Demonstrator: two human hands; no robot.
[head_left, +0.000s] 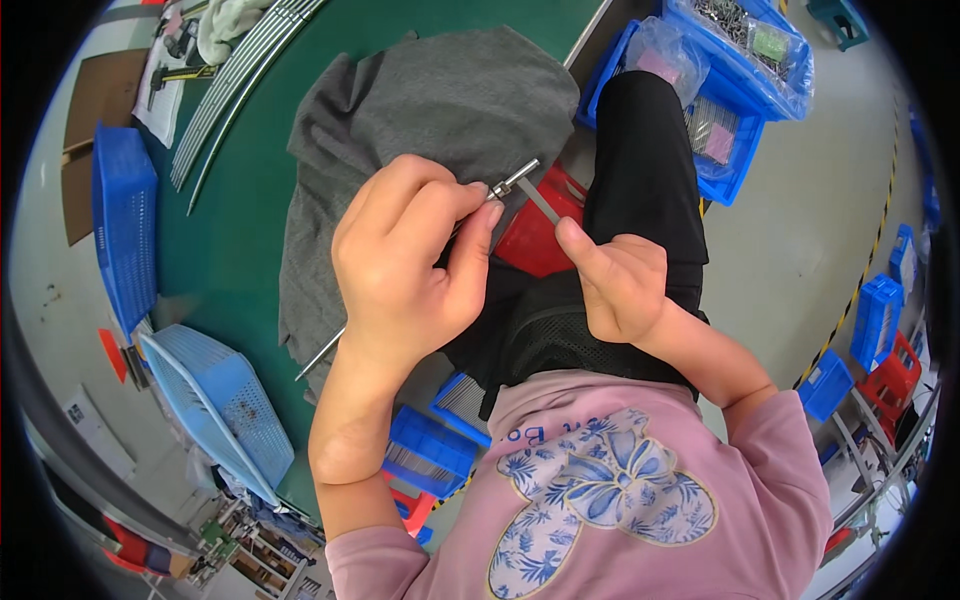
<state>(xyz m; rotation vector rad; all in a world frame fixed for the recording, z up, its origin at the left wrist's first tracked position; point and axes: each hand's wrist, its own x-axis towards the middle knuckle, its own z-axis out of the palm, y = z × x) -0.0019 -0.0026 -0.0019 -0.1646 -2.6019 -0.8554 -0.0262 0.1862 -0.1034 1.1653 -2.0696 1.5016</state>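
My left hand (410, 260) pinches a slim metal rod (520, 177) near its stepped, shiny end. The rod runs back beneath that hand, and its thin pointed end comes out beside the left forearm. In my right hand (625, 285) is a narrow flat grey metal strip (541, 201), gripped between thumb and fingers. The strip's far end meets or nearly meets the rod just behind its tip; I cannot tell whether they touch. Under and beyond the left hand, a rumpled grey cloth (430, 105) covers part of the green table (235, 235).
Several long metal rods (235, 85) lie at the table's far left, near a caliper (187, 73). Blue baskets (127, 225) line the left edge. Blue bins (745, 140) with metal parts stand at the far right. A red stool (540, 225) shows below the hands.
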